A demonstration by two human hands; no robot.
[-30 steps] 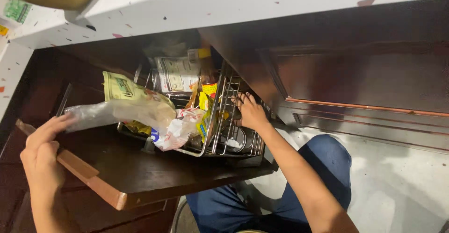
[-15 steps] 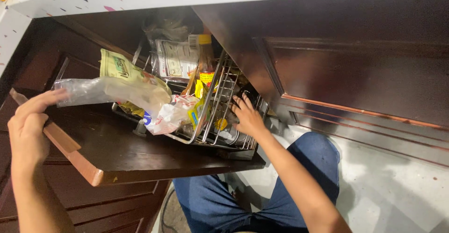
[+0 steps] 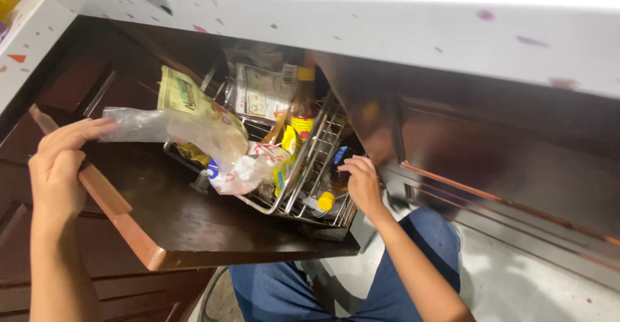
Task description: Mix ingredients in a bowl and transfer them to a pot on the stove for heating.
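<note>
My left hand (image 3: 59, 167) grips the top edge of a dark wooden pull-out cabinet front (image 3: 194, 222), fingertips touching a clear plastic bag (image 3: 165, 125). Behind the front hangs a wire basket (image 3: 309, 167) stuffed with packets and bottles. My right hand (image 3: 361, 183) is at the basket's right side, with its fingers curled over the wires beside a dark bottle (image 3: 337, 167) and a small yellow-capped bottle (image 3: 326, 200). A green-yellow packet (image 3: 184, 96), a white packet (image 3: 261, 93) and a crumpled white bag (image 3: 248, 170) lie on top.
A white speckled countertop (image 3: 387, 31) overhangs the cabinet. A closed dark cabinet door (image 3: 510, 160) with a copper strip stands to the right. My knees in blue trousers (image 3: 387, 283) are below, over a pale floor (image 3: 536, 283).
The basket and its front now fill more of the view. My right hand has slid a little lower along the basket's side. My left hand stays on the front's edge.
</note>
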